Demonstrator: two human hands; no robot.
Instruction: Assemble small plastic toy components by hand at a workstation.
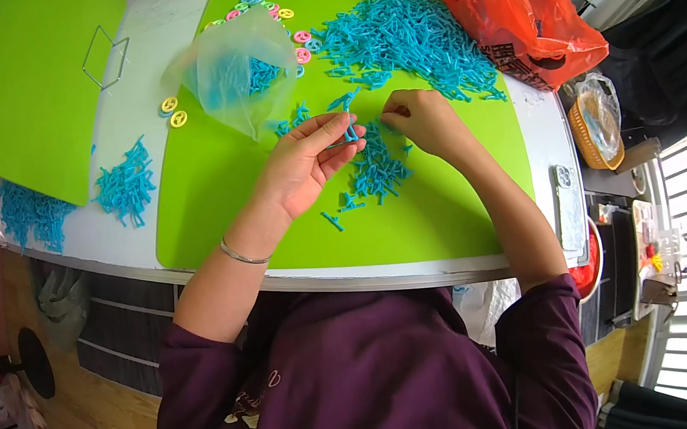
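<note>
Pinching one small blue plastic piece (350, 131) upright between your left hand (306, 165) fingers, you bring your right hand (425, 119) in close, fingers curled onto it, so both work over the little blue heap (377, 169) on the green mat (205, 191). Within reach sit the big pile (405, 34) and clear bag (235, 70).

The person wears a dark purple long-sleeved top, its 2 sleeves pushed up above the elbows so both forearms are bare. A small pale printed motif marks the chest at lower left. 1 thin silver bangle (242, 255) circles the wrist of the left hand (304, 165); the right hand (427, 120) wears nothing.
</note>
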